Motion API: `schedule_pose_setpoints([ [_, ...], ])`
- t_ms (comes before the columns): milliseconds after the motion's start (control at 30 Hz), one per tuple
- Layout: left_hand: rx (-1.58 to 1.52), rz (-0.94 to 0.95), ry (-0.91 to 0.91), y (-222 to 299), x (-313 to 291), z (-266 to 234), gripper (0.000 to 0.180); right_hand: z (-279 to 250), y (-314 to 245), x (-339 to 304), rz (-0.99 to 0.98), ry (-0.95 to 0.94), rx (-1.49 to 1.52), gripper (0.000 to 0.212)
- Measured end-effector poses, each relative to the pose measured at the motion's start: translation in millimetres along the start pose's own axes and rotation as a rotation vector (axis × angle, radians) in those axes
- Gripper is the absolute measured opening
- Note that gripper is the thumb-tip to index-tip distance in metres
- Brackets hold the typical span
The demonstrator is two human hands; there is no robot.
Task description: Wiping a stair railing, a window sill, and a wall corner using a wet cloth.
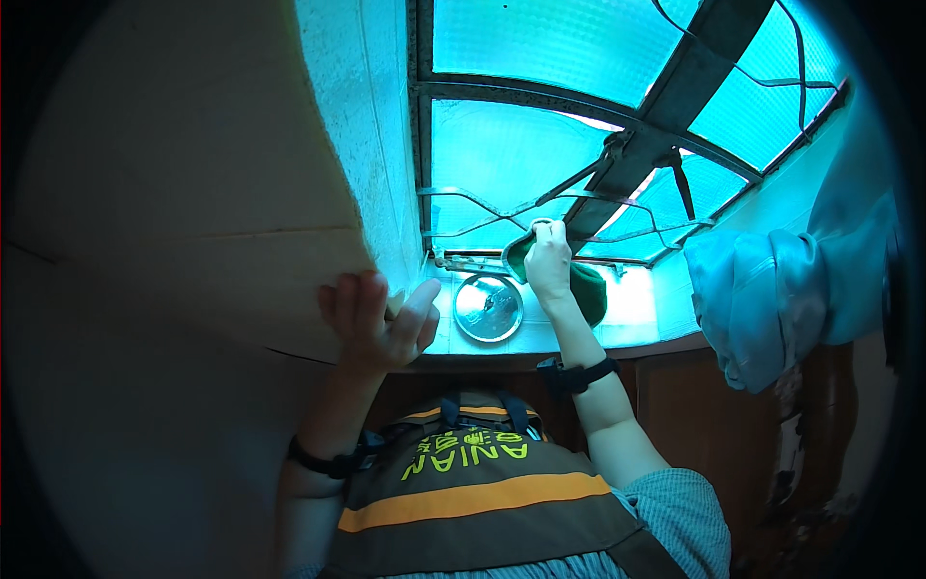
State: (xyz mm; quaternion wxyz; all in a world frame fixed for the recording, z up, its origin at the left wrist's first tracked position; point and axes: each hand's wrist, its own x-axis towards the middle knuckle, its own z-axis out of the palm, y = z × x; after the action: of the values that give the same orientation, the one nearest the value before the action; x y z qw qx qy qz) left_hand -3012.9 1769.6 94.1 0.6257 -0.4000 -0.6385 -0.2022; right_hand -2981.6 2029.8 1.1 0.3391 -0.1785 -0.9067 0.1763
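Note:
My right hand (549, 261) is raised to the window and closed on a green cloth (589, 293). One pale-edged fold of the cloth shows left of the fist, and the rest hangs behind my wrist. Beside the corner of the wall, my left hand (371, 318) is lifted with its fingers apart. Between its fingers and thumb a small yellowish patch shows, and I cannot tell whether it is the wall's edge or a separate thing. On the white tiled sill (627, 307), between my hands, sits a round shiny metal lid or tin (488, 309).
A dark-framed window (521, 145) with textured panes and bent metal bars rises ahead. A pale wall (193, 174) stands close on the left. Bunched, shiny bluish fabric (762, 299) hangs at the right. Brown wooden panelling (704, 415) lies below the sill.

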Motion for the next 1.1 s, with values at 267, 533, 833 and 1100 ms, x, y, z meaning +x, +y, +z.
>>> schedule_pose_setpoints([
  [267, 0.023, 0.003, -0.006, 1, 0, 1, 0.02, -11, -10, 11, -0.107, -0.026, 0.482, 0.037],
  [533, 0.036, 0.022, -0.034, -3, -5, -2, 0.022, -33, 13, 7, 0.285, -0.266, 1.341, 0.033],
  [833, 0.047, 0.032, -0.135, -5, -7, -8, 0.019, -90, 111, -52, 0.58, -0.075, 1.903, 0.027],
  [1100, 0.062, 0.054, -0.185, -2, 1, -11, 0.015, -129, 193, -69, 0.583, -0.01, 0.273, 0.021],
])
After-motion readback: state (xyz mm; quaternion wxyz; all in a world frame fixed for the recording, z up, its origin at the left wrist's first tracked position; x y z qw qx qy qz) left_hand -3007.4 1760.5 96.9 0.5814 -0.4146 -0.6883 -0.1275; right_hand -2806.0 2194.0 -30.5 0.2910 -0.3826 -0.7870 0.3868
